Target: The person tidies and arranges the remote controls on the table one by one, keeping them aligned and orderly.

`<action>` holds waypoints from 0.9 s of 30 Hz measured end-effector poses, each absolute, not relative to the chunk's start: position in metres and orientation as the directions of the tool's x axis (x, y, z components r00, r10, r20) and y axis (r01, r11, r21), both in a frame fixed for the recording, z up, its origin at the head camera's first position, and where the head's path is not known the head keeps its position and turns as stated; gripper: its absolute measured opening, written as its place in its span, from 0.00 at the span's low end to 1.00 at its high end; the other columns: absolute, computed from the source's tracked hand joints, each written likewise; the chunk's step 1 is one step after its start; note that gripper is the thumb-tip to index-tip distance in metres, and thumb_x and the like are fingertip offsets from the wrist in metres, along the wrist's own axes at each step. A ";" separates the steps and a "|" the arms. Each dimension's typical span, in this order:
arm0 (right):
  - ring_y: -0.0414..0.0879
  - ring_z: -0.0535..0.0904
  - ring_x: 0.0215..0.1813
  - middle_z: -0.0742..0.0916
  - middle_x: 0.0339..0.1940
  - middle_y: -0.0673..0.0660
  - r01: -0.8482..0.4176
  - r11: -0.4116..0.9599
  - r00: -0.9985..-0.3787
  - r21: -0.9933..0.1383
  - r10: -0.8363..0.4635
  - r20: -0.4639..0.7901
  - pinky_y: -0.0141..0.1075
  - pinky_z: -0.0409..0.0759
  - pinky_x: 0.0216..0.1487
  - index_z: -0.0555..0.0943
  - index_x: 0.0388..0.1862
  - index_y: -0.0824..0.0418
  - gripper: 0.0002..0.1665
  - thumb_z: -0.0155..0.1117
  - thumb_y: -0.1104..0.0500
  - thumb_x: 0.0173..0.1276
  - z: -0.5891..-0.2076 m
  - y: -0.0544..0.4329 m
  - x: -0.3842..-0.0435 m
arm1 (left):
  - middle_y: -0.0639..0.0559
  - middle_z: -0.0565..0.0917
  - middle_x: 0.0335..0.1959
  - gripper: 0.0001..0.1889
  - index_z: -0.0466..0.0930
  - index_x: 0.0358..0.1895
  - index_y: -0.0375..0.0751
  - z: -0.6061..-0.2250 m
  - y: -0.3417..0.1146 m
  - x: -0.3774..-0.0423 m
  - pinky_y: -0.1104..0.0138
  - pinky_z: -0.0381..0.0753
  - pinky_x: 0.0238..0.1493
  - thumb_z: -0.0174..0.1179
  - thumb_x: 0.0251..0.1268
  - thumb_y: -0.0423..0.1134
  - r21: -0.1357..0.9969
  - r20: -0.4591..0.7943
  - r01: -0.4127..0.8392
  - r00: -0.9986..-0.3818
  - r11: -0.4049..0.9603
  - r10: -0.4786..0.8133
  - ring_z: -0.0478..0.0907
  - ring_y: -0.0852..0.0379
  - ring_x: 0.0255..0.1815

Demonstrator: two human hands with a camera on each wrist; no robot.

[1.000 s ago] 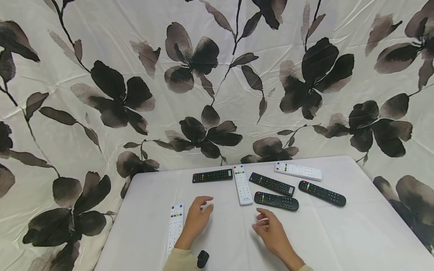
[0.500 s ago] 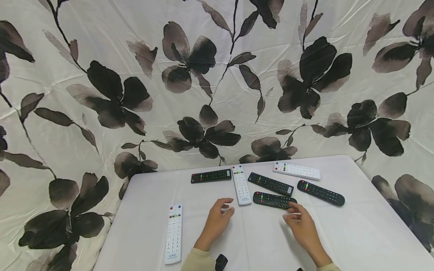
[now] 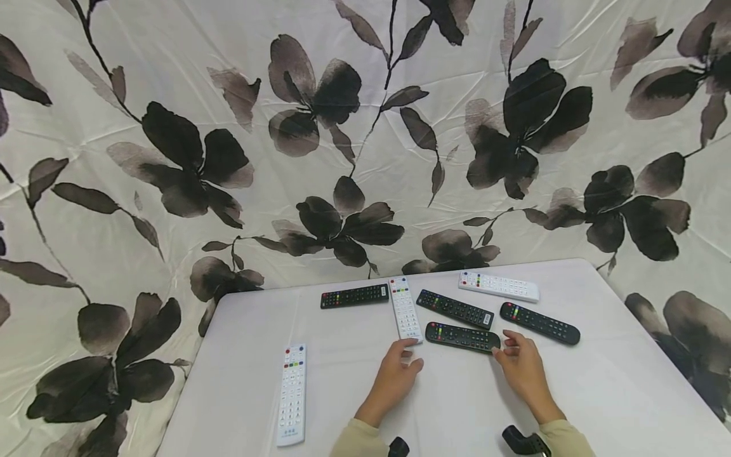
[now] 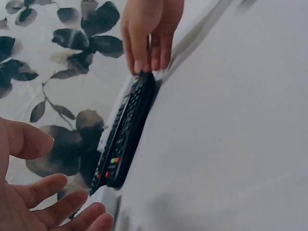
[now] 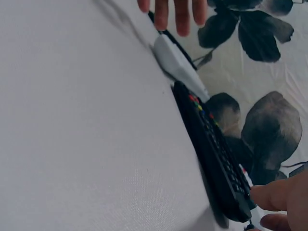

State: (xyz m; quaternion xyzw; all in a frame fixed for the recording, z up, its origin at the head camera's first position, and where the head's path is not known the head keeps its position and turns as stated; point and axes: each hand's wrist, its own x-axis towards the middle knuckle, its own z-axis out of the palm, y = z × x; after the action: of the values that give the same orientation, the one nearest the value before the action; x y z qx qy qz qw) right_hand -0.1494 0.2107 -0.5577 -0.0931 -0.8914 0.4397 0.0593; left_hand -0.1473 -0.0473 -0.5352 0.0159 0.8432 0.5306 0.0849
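Note:
My right hand (image 3: 524,365) is at the right end of a black remote control (image 3: 461,337) with rounded ends, its thumb and fingertips right at that end; the remote lies flat on the table. In the right wrist view the fingertips (image 5: 264,196) show beside the remote's end, with a gap between them. My left hand (image 3: 394,374) holds nothing, its fingers relaxed and spread in the left wrist view. From the head view, its fingertips overlap the lower end of a white remote control (image 3: 405,311).
Another black remote (image 3: 455,309) lies just behind the rounded one. A black remote (image 3: 539,324) and a white remote (image 3: 499,286) lie to the right, a black remote (image 3: 354,296) at the back left, a white remote (image 3: 292,395) at the front left. Floral cloth (image 3: 342,139) hangs behind the table (image 3: 240,355).
Both hands have moved to the right across the table. The right hand has come to the rounded black remote's right end, the left to the white remote's lower end. The remotes lie as before.

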 end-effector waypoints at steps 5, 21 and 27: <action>0.67 0.83 0.53 0.80 0.54 0.77 0.093 0.617 -0.980 -0.781 0.197 0.039 0.57 0.84 0.57 0.74 0.66 0.80 0.27 0.65 0.67 0.74 -0.559 0.214 -0.157 | 0.38 0.78 0.68 0.25 0.74 0.71 0.38 -0.537 -0.037 -0.145 0.46 0.84 0.60 0.62 0.73 0.37 0.903 -0.121 -0.054 -0.984 0.426 0.130 0.79 0.39 0.64; 0.65 0.84 0.49 0.82 0.50 0.74 0.115 0.643 -0.979 -0.758 0.202 0.023 0.52 0.84 0.50 0.83 0.57 0.77 0.18 0.63 0.67 0.73 -0.568 0.220 -0.169 | 0.31 0.74 0.71 0.31 0.69 0.74 0.34 -0.548 -0.016 -0.146 0.40 0.80 0.65 0.63 0.70 0.38 0.902 -0.176 -0.122 -0.980 0.414 0.096 0.75 0.33 0.69; 0.69 0.82 0.56 0.82 0.54 0.76 0.150 0.635 -0.983 -0.758 0.180 -0.044 0.60 0.82 0.58 0.81 0.61 0.76 0.20 0.60 0.67 0.76 -0.567 0.225 -0.169 | 0.33 0.73 0.73 0.33 0.67 0.75 0.33 -0.548 -0.011 -0.149 0.42 0.79 0.66 0.63 0.70 0.39 0.896 -0.206 -0.145 -0.973 0.420 0.102 0.75 0.35 0.69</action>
State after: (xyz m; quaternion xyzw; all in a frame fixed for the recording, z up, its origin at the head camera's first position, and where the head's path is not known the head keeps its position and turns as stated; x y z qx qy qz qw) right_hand -0.1690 0.2248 -0.5673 -0.0911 -0.9039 0.4175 0.0179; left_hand -0.1486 -0.0112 -0.5476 -0.0129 0.8347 0.5384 0.1149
